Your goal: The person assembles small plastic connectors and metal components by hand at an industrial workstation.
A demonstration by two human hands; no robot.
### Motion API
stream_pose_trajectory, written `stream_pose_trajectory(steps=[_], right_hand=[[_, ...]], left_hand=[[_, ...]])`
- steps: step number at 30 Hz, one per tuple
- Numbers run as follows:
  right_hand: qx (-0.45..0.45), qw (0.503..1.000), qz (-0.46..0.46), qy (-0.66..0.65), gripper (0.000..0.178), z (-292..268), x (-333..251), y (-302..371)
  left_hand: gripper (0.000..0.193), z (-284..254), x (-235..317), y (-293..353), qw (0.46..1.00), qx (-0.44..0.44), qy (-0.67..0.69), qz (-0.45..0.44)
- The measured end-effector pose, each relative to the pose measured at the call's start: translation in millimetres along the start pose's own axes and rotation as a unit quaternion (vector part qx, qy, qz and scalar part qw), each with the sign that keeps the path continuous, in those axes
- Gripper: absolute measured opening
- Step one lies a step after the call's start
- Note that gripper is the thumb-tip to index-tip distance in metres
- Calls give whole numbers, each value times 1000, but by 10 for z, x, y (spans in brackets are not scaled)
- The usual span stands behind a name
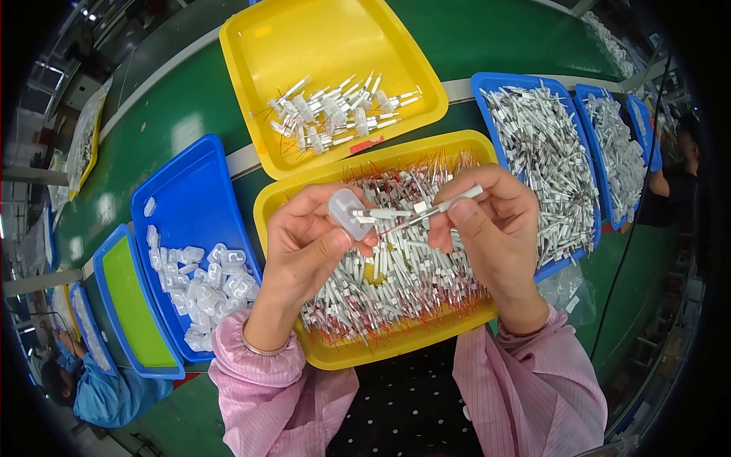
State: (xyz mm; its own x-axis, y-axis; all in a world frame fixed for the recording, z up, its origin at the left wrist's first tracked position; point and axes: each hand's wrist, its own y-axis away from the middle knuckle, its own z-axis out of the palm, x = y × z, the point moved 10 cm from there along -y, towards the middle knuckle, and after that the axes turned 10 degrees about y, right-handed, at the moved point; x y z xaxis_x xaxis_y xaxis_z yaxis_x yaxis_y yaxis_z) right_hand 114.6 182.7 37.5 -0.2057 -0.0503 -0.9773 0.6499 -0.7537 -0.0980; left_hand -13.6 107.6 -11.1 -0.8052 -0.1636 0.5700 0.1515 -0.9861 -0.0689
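My left hand [293,244] is closed on a small translucent plastic case [346,209], held between thumb and fingers. A white stick-shaped part [384,214] reaches from the case toward the right. My right hand [499,228] pinches another slim white stick [463,198] with a thin metal shaft, its tip pointing left at the case. Whether the two pieces touch, I cannot tell. Both hands are above a near yellow tray [335,358], heaped with similar white sticks [403,282] that have metal shafts and red wires.
A far yellow tray [320,38] carries a small pile of sticks in cases. On the left, a blue tray [183,198] contains loose translucent cases [213,293], beside a green-bottomed tray [137,297]. Blue trays of white sticks [537,152] stand right. Other people [122,388] sit at both sides.
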Motion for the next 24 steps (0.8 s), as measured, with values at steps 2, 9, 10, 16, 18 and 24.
stream_pose_trajectory(steps=[2, 9, 10, 16, 18, 24], right_hand=[[15, 1000, 5, -14, 12, -21, 56, 0], [51, 993, -61, 90, 12, -25, -72, 50], [59, 985, -99, 130, 13, -13, -165, 70], [-16, 879, -306, 364, 19, 321, -559, 253], [-19, 882, -302, 362, 19, 346, -545, 253], [-6, 921, -223, 320, 20, 298, -331, 126]], left_hand=[[38, 5, -16, 4, 1000, -5, 5, -4], [37, 9, -32, -2, 1000, -18, 14, -9], [37, 6, -30, 2, 1000, -17, 13, -9], [36, 2, 23, 7, 999, 3, -44, 20], [36, 16, 31, 12, 998, 0, -57, 24], [36, 62, -10, 21, 998, -10, -54, 22]])
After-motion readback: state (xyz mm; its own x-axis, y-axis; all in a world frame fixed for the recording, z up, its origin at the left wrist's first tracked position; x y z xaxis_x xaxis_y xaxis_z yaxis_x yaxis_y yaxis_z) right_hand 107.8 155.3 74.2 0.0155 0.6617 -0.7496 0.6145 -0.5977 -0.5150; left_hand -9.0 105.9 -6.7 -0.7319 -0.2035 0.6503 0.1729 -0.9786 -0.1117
